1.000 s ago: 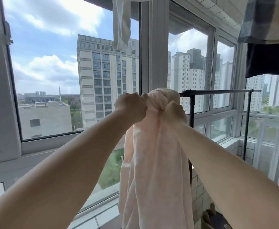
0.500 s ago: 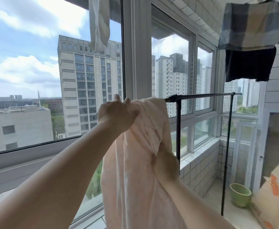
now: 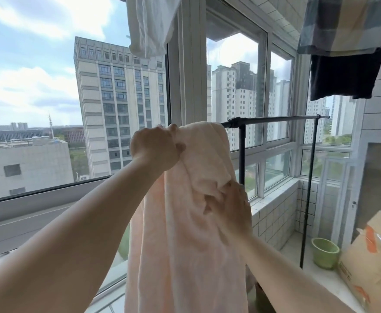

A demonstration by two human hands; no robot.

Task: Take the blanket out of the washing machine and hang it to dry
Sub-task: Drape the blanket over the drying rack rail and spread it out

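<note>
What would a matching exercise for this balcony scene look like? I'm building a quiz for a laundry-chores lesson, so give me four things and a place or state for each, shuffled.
Things:
1. pink blanket
2. green pot
3. plaid cloth
4. cardboard box

Places or states:
A. hanging high at the upper right
B. on the floor by the foot of the black drying rack
C. draped from the rack's near end, held by the left hand and the right hand
D. at the right edge, beside the pot

Pairs: 1-C, 2-B, 3-A, 4-D
</note>
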